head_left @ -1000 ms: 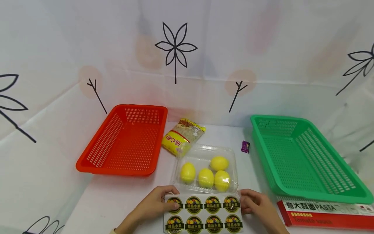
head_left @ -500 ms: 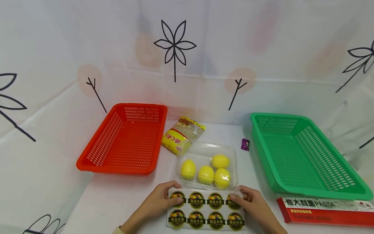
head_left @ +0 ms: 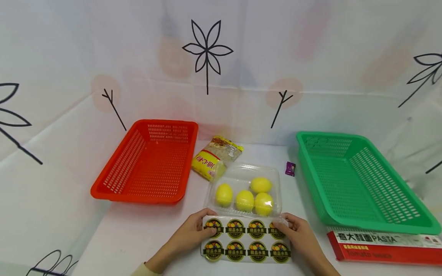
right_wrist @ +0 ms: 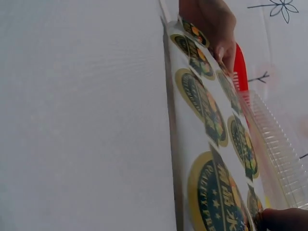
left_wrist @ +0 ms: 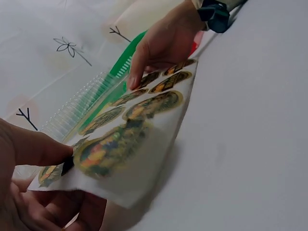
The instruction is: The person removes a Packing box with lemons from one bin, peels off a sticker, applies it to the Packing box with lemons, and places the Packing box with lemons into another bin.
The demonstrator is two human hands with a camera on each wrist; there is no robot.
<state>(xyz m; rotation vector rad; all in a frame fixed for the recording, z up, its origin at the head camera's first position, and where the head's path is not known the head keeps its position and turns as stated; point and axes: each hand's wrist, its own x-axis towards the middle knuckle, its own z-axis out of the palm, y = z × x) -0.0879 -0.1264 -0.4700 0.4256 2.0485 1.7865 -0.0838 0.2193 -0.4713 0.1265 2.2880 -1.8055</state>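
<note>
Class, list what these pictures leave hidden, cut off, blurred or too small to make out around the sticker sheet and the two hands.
1. Head view: the left hand hides the left end of the white sheet of round fruit stickers.
2. Head view: lettering on the small purple wrapper is too small.
3. Head view: the lower text on the red and white pasta box is blurred.
4. Right wrist view: the right hand is cut off by the bottom edge.

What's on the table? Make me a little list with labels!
Left hand: pinches the sticker sheet at its left edge
Right hand: pinches the sheet's right edge
Stickers: eight round ones, two rows
Clear box: four yellow lemons, behind the sheet
Red basket: left
Green basket: right
Pasta box: near right
</note>
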